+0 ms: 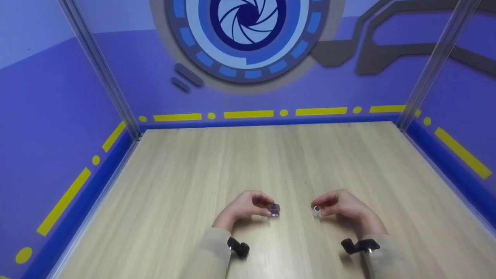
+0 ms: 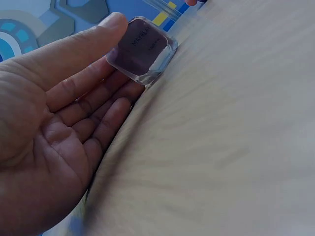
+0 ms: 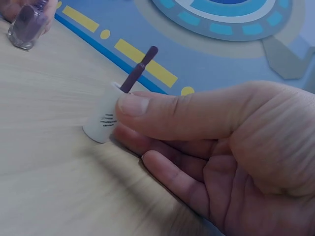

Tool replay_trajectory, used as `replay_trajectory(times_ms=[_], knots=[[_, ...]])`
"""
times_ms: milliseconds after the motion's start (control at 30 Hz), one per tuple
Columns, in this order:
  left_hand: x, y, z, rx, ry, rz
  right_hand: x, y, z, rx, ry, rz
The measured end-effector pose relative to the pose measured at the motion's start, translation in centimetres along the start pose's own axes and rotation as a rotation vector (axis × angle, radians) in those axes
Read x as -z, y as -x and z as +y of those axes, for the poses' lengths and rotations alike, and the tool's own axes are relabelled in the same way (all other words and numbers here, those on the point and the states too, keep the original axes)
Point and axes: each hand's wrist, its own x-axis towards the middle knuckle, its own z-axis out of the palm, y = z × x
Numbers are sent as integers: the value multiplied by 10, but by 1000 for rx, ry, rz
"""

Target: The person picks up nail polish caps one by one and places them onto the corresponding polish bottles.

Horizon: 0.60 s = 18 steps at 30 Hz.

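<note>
My left hand (image 1: 248,205) pinches a small square glass bottle of purple nail polish (image 1: 274,210) low over the table. Dark lettering shows on the nail polish bottle (image 2: 141,48) in the left wrist view, where the thumb lies at its near side. Across a short gap, my right hand (image 1: 344,203) grips a white nail polish cap (image 3: 101,116) between thumb and fingers. From the cap a brush (image 3: 140,72) coated in dark purple sticks up and away. The cap's broad end is close to the tabletop. Bottle and cap are apart, at about the same distance from me.
A light wood table (image 1: 240,162) stretches under both hands. Blue-purple panels with yellow dashes (image 1: 248,114) enclose its back and sides, joined by metal corner posts (image 1: 104,73). Black straps with small mounts (image 1: 239,248) sit at both sleeves.
</note>
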Motion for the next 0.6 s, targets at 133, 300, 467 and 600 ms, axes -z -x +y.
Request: replay_trajectory(times_ms=[133,300,467,600], knots=[[0,0,1,9,-26,5,-1,-1,-1,-48,35,17],[-1,0,-1,0,-53,6,0,-5,10,-39,29,28],[-1,-1,-1,-6,-64,7,2,-10,26,-31,22,42],[-2,-1,1,-7,-80,15,2,-10,27,-15,20,47]])
